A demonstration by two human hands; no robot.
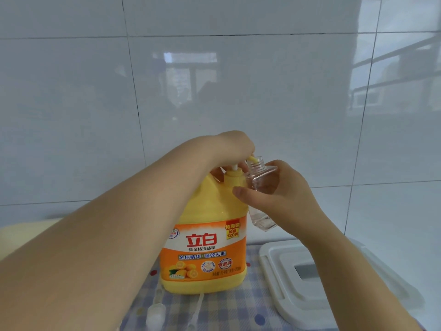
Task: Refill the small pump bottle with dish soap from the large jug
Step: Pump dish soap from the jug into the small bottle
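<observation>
White wall tiles back a checked cloth on the worktop (pixel 241 306). On it stands a yellow jug (pixel 207 237) (orange label). Left hand (pixel 235 149) presses its pump; right hand (pixel 284 194) grips a clear small bottle (pixel 260 185), tilted, mouth at the spout.

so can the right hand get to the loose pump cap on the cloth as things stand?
Probably not yet: the right hand grips the clear small bottle at the jug spout. The path to the pump cap looks open once it lets go.
</observation>
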